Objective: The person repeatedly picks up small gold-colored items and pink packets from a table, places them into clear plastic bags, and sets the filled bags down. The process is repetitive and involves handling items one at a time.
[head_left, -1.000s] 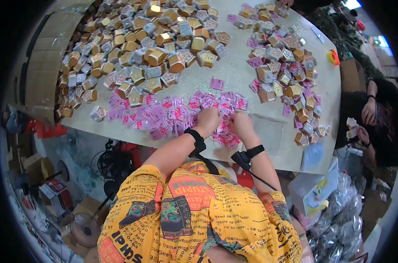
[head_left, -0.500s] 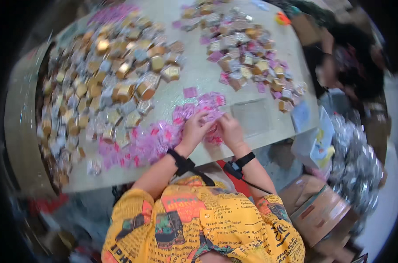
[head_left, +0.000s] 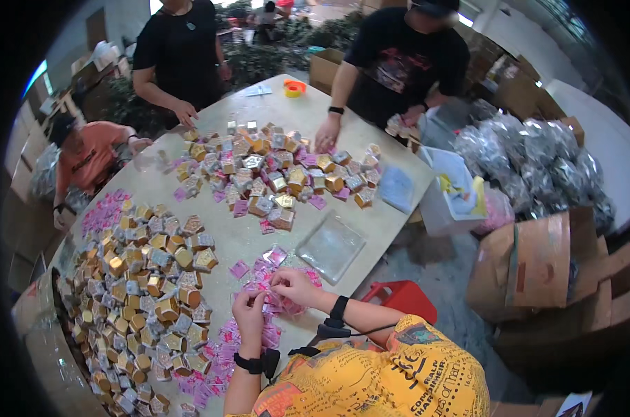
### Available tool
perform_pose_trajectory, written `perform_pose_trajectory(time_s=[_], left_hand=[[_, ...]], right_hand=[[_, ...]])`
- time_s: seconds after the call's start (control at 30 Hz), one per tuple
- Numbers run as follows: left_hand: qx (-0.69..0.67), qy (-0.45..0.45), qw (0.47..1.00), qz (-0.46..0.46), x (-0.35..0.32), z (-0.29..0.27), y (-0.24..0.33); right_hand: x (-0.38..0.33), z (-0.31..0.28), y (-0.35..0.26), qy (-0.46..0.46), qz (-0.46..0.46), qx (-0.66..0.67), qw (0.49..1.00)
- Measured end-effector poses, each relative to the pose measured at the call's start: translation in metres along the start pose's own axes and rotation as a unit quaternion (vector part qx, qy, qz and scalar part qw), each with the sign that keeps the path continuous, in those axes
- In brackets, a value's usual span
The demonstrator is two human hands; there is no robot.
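My left hand [head_left: 248,321] and my right hand [head_left: 295,288] meet over the near edge of the table, fingers pinched close together. Whatever lies between the fingertips is too small to make out. Around and under both hands spread small pink packets [head_left: 226,340], some with brighter pink inside. A single pink packet [head_left: 239,269] lies apart, just beyond my hands. To the left is a large heap of small gold and silver faceted boxes [head_left: 145,292]. Right of my hands, a clear flat plastic tray or sheet [head_left: 331,247] rests on the table.
Across the table [head_left: 259,233] lies another heap of boxes [head_left: 287,170] mixed with pink packets. One co-worker's hand [head_left: 327,133] reaches into it; two other people stand farther left. A white bin [head_left: 445,208], silvery bags [head_left: 523,156], cartons [head_left: 537,264] and a red plastic object [head_left: 413,299] are at right.
My view has turned and lifted, bringing the co-workers and the table's far side into sight. My hands stay close together over the pink packets, fingertips still pinched.
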State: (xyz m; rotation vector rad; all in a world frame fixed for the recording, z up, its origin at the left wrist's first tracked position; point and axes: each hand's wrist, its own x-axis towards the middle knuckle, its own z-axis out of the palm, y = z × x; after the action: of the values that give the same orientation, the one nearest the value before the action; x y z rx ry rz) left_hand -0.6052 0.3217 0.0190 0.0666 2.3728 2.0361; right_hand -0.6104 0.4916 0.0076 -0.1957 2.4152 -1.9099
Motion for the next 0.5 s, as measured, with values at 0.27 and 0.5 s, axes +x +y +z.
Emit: perform_pose_trajectory(time_s=[0.27, 0.5], left_hand=[[0.186, 0.020, 0.979, 0.076, -0.006, -0.001, 0.026], [0.257, 0.020, 0.961, 0.105, -0.010, 0.015, 0.046]], right_hand=[[0.014, -0.003, 0.010, -0.153, 0.214, 0.357, 0.897], [0.029, -0.028, 0.013, -0.219, 0.258, 0.364, 0.868]])
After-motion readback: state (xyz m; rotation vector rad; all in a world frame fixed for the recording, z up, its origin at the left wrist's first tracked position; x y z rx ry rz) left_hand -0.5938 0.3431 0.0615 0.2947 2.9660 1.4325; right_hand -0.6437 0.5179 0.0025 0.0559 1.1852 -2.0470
